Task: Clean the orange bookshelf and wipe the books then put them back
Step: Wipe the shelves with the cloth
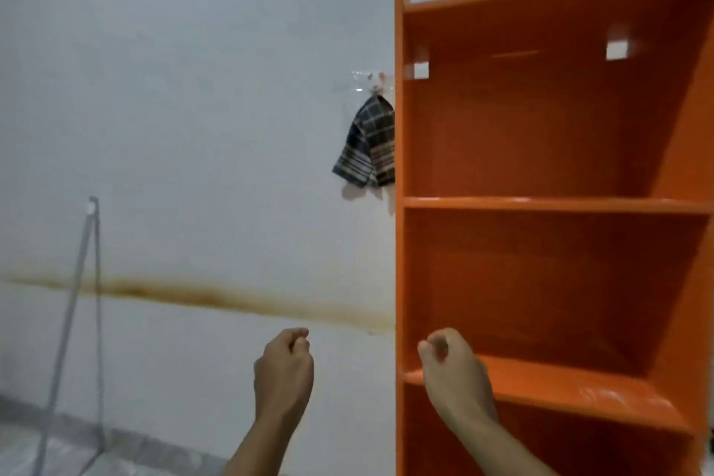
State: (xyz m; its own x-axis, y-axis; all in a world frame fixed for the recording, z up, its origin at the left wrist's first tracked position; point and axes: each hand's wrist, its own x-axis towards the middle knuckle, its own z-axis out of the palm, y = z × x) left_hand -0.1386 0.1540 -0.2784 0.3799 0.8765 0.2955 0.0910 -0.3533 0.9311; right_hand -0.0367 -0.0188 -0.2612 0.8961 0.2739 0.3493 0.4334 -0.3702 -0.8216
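the orange bookshelf [541,151] stands at the right against the white wall [174,89], its shelves bare. the left hand [284,367] and right hand [454,367] are raised before it, fingers curled loosely shut, holding nothing. a checked cloth [367,145] hangs just beside the shelf's left edge.

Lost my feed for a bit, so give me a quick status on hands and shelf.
Left hand and right hand loosely curled, both empty. Orange bookshelf bare, no books visible. Checked cloth hanging on the wall beside it. Nothing blocking.
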